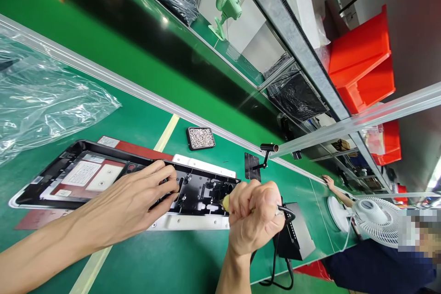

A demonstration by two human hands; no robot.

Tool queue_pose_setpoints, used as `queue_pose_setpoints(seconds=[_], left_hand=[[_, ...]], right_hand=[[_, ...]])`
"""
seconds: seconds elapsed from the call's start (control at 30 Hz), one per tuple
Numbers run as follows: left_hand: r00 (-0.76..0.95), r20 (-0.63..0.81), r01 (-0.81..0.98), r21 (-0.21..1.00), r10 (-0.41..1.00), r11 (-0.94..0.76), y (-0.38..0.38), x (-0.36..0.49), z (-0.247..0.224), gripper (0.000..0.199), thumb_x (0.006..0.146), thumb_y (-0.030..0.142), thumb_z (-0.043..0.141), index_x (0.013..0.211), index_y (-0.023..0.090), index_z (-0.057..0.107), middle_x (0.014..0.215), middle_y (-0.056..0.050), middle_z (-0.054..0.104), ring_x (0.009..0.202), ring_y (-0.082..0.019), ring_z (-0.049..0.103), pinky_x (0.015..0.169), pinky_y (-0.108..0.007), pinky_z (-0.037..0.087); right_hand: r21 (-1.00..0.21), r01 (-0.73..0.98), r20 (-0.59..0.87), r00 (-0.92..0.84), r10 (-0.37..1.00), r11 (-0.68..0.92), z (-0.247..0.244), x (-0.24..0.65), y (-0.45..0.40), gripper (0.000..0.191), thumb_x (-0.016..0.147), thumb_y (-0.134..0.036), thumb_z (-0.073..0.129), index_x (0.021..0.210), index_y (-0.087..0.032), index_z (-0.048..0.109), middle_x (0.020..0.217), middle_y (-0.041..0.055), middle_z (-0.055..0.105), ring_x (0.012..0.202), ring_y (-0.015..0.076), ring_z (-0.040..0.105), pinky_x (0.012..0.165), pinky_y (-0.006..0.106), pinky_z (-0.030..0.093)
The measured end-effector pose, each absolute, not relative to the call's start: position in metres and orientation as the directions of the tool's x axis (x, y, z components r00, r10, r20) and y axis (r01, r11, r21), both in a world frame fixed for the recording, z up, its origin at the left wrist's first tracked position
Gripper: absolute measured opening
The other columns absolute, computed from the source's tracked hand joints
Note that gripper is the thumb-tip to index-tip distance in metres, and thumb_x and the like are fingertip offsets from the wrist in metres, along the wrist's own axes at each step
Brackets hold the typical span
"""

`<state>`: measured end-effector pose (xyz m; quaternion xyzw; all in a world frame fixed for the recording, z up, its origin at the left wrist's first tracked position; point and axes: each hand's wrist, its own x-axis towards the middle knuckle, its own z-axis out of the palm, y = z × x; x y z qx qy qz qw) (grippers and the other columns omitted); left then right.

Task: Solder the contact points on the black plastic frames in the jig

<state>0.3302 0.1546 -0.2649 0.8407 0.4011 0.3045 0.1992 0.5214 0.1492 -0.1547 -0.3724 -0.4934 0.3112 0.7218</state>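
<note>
A long black plastic housing (196, 193) lies face down on the green bench, with bosses and screw holes inside. It rests on a white fixture with side rails (193, 223). My left hand (151, 188) lies over its middle, fingers curled and fingertips down inside; whatever they pinch is hidden. My right hand (255, 213) is wrapped round an electric screwdriver (225, 203). Only its yellowish nose and the black cable behind my fist show. The nose points at the housing's right end, and the bit's contact is hard to make out.
A small black tray of screws (200, 138) sits behind the housing. Clear plastic bags (51, 101) lie at left. To the right are a black stand (253, 166), a dark box with cables (294, 234), a white fan (375, 220) and a co-worker's arm (339, 193).
</note>
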Motion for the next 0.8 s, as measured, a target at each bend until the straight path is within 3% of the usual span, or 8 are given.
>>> queue_pose_setpoints(seconds=[0.5,0.8], left_hand=[[0.479,0.343,0.561,0.589,0.808,-0.582,0.155,0.330,-0.263,0.024,0.105,0.033,0.045,0.094,0.024,0.065,0.102,-0.005,0.063,0.097,-0.022,0.058,0.076,-0.037,0.045],[0.482,0.365,0.554,0.577,0.797,-0.600,0.157,0.329,-0.268,0.021,0.103,0.034,0.049,0.095,0.025,0.066,0.102,-0.006,0.064,0.097,-0.023,0.059,0.075,-0.036,0.046]], right_hand=[[-0.864,-0.120,0.439,0.294,0.849,0.489,-0.161,0.523,0.146,0.047,0.104,-0.033,0.055,0.065,-0.021,0.033,0.052,-0.0085,0.030,0.043,0.0055,0.025,0.038,0.016,0.026],[-0.887,-0.124,0.438,0.078,0.896,0.445,-0.154,0.542,0.146,0.038,0.103,-0.031,0.056,0.069,-0.021,0.043,0.053,-0.0086,0.038,0.043,0.0072,0.037,0.044,0.022,0.035]])
